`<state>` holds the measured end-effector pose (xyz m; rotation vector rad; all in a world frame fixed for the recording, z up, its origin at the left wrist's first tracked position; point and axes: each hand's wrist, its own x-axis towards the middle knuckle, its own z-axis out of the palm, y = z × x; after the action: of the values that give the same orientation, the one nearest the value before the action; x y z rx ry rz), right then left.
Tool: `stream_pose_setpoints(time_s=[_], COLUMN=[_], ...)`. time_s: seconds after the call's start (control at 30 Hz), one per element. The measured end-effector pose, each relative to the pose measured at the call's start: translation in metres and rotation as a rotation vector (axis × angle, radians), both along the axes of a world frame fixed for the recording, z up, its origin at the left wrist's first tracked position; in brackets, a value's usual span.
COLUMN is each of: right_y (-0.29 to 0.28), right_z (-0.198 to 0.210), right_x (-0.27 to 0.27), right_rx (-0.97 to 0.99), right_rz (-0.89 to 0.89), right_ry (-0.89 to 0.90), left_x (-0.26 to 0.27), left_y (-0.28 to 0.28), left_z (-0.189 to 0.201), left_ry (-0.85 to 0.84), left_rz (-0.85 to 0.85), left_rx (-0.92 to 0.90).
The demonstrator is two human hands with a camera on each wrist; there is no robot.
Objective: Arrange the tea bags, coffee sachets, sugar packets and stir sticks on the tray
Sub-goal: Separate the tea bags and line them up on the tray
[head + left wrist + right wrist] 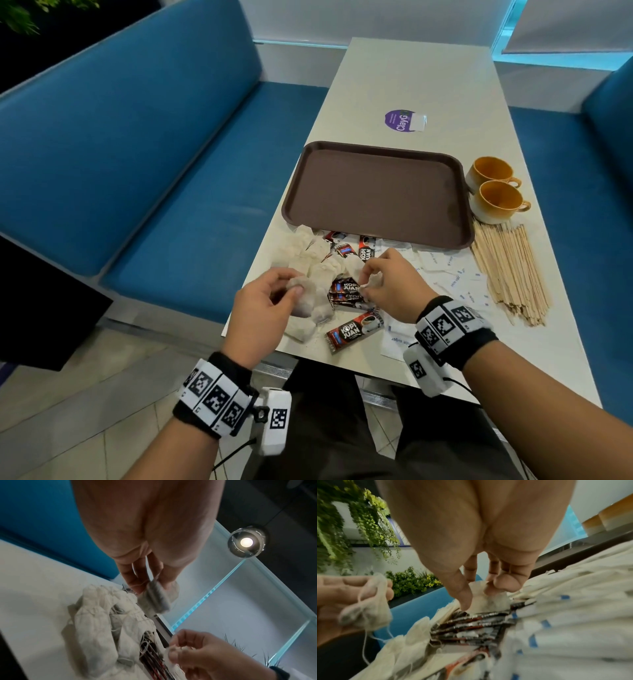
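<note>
a pale table [428, 85] runs between two blue upholstered benches [144, 164] in a booth with white walls; a brown tray [376, 192] sits bare at its middle, two orange cups [495, 188] just beside its right edge and a purple round sticker [399, 120] beyond it. in front of the tray, still on the table, lie a heap of tea bags [308, 253], red-and-black coffee sachets [352, 334], white sugar packets [452, 274] and a spread of wooden stir sticks [510, 274]. the left hand [263, 308] pinches one tea bag [154, 600] between thumb and fingers above the heap; the right hand [394, 287] pinches another tea bag [488, 601] over the sachets. the left wrist view alone shows a lit ceiling lamp [246, 542] and a glowing glass partition [214, 595]; the right wrist view alone shows trailing green plants [368, 520] on a wall and loose strings hanging from the left hand's bag.
</note>
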<state>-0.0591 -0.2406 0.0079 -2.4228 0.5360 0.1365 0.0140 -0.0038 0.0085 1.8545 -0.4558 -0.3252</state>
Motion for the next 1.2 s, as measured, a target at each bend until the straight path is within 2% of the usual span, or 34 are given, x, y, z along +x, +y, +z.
stream_pose_setpoints(time_s=[0.17, 0.27, 0.37, 0.43, 0.57, 0.63, 0.77, 0.97, 1.07, 1.2], right_y=[-0.010, -0.006, 0.005, 0.013, 0.026, 0.029, 0.028, -0.002, -0.012, -0.015], right_z=[0.019, 0.029, 0.034, 0.035, 0.039, 0.041, 0.040, 0.028, 0.027, 0.017], right_x=[-0.009, -0.013, -0.014, -0.016, -0.019, -0.020, -0.019, 0.001, 0.016, 0.036], right_rx=[0.132, 0.311, 0.491, 0.544, 0.598, 0.588, 0.547, 0.218, 0.228, 0.031], right_rz=[-0.044, -0.087, -0.076, -0.023, 0.078, 0.101, 0.123, -0.039, -0.059, -0.020], right_ry=[-0.169, -0.269, -0.297, -0.283, -0.260, -0.262, -0.235, -0.198, -0.131, -0.007], left_x=[-0.007, -0.011, -0.014, -0.015, -0.016, -0.014, -0.011, -0.009, -0.007, -0.004], left_y=[-0.006, -0.012, -0.017, -0.020, -0.020, -0.016, -0.014, -0.009, -0.005, -0.003], left_z=[0.006, 0.009, 0.010, 0.010, 0.010, 0.009, 0.004, 0.000, -0.004, -0.003], left_ry=[0.013, 0.049, 0.113, 0.087, -0.066, -0.125, -0.021, 0.136, 0.108, 0.029], left_rz=[-0.123, -0.159, -0.157, -0.163, -0.173, -0.167, -0.141, -0.156, -0.105, -0.073], left_rx=[-0.015, -0.105, -0.181, -0.180, -0.134, -0.079, -0.099, -0.020, 0.032, 0.074])
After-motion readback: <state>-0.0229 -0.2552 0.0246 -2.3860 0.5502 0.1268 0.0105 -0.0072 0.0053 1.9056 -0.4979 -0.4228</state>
